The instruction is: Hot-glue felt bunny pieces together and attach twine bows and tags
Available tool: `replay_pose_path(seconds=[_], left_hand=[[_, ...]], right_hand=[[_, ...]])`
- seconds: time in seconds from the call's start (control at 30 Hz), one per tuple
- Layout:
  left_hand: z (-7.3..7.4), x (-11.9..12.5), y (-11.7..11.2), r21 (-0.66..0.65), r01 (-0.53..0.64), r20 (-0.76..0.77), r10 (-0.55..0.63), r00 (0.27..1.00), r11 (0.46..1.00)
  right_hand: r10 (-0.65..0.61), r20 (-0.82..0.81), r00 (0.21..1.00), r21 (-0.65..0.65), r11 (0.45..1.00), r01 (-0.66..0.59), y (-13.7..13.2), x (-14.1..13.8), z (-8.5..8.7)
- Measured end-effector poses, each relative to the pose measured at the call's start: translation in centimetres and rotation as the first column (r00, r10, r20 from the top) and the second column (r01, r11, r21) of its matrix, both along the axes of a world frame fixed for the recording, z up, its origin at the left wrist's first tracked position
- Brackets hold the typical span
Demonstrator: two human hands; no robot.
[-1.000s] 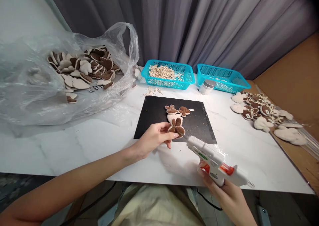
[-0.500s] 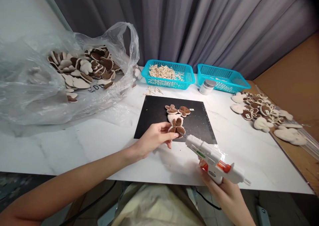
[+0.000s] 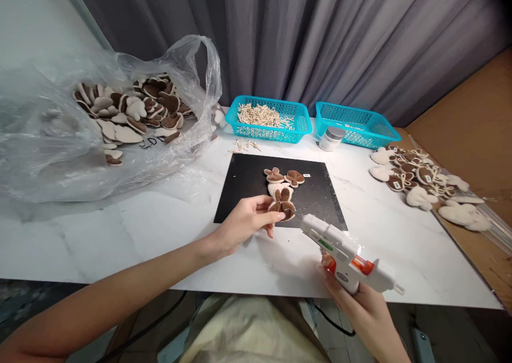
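My left hand (image 3: 256, 216) pinches a brown plush bunny-head piece (image 3: 282, 206) with pale edging, its two ears pointing away from me. My right hand (image 3: 356, 301) is wrapped round the handle of a white hot glue gun (image 3: 340, 251) with an orange trigger. The gun's nozzle points left toward the bunny piece, a short gap from it. Behind the held piece, a cream plush piece (image 3: 276, 190) and brown plush pieces (image 3: 295, 178) lie on a black mat (image 3: 244, 184); a small white label (image 3: 306, 175) is beside them.
A clear plastic bag (image 3: 176, 163) of plush pieces spreads at the left. One blue basket (image 3: 268, 134) holds many small cream bows; another basket (image 3: 360, 134) stands right of it, behind a lidded jar (image 3: 332, 139). Finished-looking bunny pieces with bows (image 3: 420, 176) pile up at the right.
The glue gun has drawn back slightly to the right, its nozzle now away from the bunny piece. My left hand keeps its hold with little movement.
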State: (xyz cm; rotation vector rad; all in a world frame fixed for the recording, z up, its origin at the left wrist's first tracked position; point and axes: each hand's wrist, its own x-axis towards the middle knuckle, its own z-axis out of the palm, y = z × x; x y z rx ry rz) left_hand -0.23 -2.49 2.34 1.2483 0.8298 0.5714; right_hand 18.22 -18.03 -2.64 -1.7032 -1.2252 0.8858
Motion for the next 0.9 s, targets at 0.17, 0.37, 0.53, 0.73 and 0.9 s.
replay_pose_path(seconds=[0.17,0.37,0.53,0.73,0.9], left_hand=[[0.0,-0.1,0.0,-0.004,0.005,0.003,-0.005,1.0,1.0],[-0.1,0.0,0.1,-0.007,0.001,0.006,-0.001,1.0,1.0],[-0.2,0.0,0.1,-0.016,0.0,0.004,0.0,1.0,1.0],[-0.1,-0.1,0.1,-0.006,0.006,0.007,-0.006,1.0,1.0],[0.0,-0.1,0.1,0.005,-0.002,0.003,0.002,1.0,1.0]], right_hand=[[-0.014,0.017,1.0,0.0,1.0,0.014,-0.1,0.3,-0.4],[0.045,0.048,0.998,0.035,0.998,-0.047,-0.2,0.3,-0.4],[0.033,0.076,0.997,0.061,0.997,-0.038,-0.3,-0.3,-0.7],[0.059,0.127,0.99,0.09,0.993,-0.07,-0.3,0.0,-1.3],[0.041,0.108,0.993,0.078,0.996,-0.05,-0.3,-0.2,-0.8]])
